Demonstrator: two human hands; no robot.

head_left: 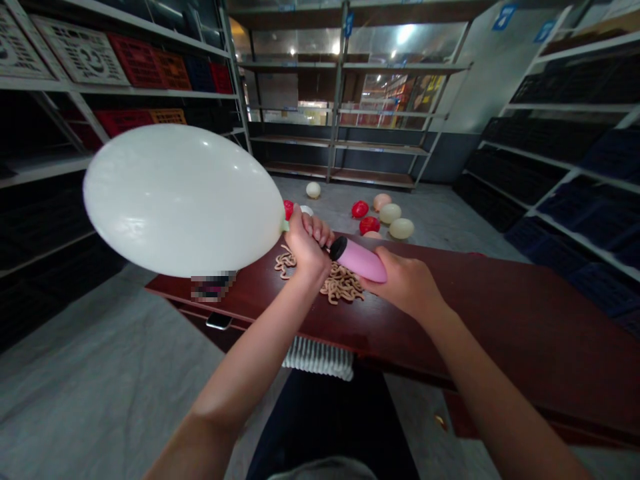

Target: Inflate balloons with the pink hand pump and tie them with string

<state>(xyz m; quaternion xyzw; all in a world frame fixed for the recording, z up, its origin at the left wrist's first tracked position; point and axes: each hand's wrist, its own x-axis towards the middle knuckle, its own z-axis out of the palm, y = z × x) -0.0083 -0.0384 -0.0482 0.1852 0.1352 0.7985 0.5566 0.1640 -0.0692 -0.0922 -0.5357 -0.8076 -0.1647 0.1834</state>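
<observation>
A large white balloon, blown up and lying sideways in the air, fills the left of the view. My left hand is closed around its neck, where a pale green bit shows at the knot end. From the other side, my right hand grips a pink hand pump with a black end cap. That cap points at my left fingers; the pump's nozzle is mostly hidden there. Below both hands, a heap of limp tan long balloons is spread over the dark red-brown desk.
Several inflated balloons in red, cream and peach lie on the floor behind the desk, among them a red balloon. Metal shelves stand at the back, with crate-filled racks at either side. A blurred-out item sits on the desk's left end.
</observation>
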